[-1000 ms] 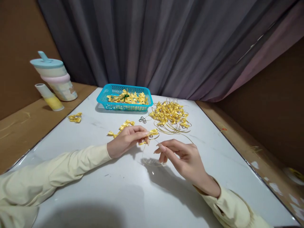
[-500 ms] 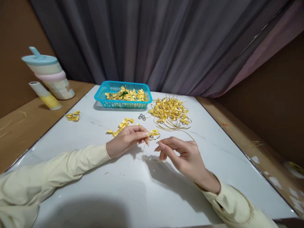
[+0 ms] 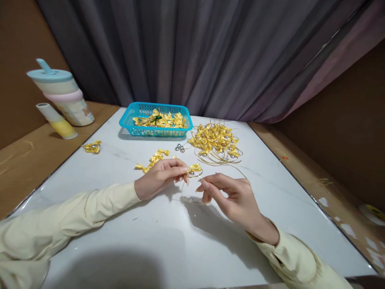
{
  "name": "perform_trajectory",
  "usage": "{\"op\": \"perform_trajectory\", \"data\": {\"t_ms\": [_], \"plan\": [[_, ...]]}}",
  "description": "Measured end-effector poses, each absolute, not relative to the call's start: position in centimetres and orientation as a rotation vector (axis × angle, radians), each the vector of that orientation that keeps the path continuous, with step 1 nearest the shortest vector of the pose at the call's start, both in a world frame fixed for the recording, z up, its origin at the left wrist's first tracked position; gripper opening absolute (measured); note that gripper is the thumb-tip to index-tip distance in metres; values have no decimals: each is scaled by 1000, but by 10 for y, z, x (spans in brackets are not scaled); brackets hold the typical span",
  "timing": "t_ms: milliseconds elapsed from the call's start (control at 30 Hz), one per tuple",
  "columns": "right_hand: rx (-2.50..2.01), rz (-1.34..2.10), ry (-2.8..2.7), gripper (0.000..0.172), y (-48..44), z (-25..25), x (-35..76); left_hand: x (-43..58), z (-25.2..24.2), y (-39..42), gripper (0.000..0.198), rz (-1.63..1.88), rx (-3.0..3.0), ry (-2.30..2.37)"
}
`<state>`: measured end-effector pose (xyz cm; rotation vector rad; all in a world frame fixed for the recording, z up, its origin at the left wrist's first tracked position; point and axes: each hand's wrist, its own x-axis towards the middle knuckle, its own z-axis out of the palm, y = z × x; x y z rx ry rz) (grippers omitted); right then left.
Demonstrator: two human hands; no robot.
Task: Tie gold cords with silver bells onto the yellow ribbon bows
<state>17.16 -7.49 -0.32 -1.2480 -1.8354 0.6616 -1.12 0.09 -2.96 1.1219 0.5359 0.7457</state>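
Left hand [image 3: 161,176] pinched a yellow bow [image 3: 194,167] mid-table [image 3: 126,224]. Right hand [image 3: 233,198] pinched thin gold wire [image 3: 199,176] beside it. Blue basket [image 3: 136,120] sat at far edge

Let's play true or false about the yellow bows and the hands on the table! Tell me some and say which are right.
1. The left hand pinches a yellow bow. True.
2. The basket is red. False: it is blue, with yellow bows inside.
3. The right hand lies flat on the table. False: its fingers curl, raised beside the bow.
4. A pile of bows lies right of the basket. True.
5. The cup stands on the white table. False: it stands on the brown surface at the left.
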Motion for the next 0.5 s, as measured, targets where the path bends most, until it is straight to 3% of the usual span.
{"op": "perform_trajectory", "data": {"t_ms": [500], "plan": [[-1242, 629, -1836, 15, -76, -4, 173, -12, -31, 0, 19, 742, 1107, 539]]}}
